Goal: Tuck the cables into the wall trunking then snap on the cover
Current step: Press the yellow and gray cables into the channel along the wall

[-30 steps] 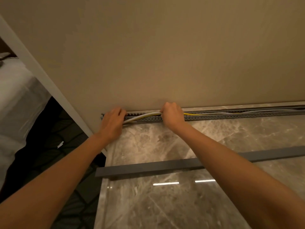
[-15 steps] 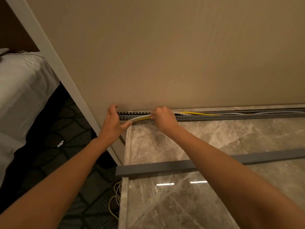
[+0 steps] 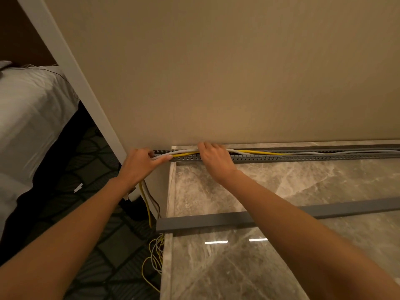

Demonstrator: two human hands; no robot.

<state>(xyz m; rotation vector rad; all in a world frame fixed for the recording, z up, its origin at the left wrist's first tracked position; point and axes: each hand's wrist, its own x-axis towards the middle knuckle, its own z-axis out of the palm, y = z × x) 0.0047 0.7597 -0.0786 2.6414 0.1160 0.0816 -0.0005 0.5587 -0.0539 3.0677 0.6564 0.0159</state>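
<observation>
A grey slotted trunking (image 3: 303, 157) runs along the foot of the beige wall, at the back edge of a marble top. White and yellow cables (image 3: 259, 152) lie along its open channel. My left hand (image 3: 138, 165) grips the cables at the trunking's left end, where they bend down over the edge. My right hand (image 3: 214, 158) presses on the cables a short way to the right, fingers curled over the channel. The long grey cover (image 3: 207, 221) lies loose on the marble, nearer to me, partly under my right forearm.
Loose yellow and white cable loops (image 3: 154, 254) hang down beside the marble top's left edge (image 3: 167, 245). Dark patterned carpet (image 3: 86, 213) lies below. A white door frame (image 3: 71, 68) slants up at the left, with a white bed (image 3: 28, 109) beyond.
The view has shifted left, showing the hanging cables. My left hand went from resting at the trunking's end to gripping the cables there. My right hand stayed on the cables.
</observation>
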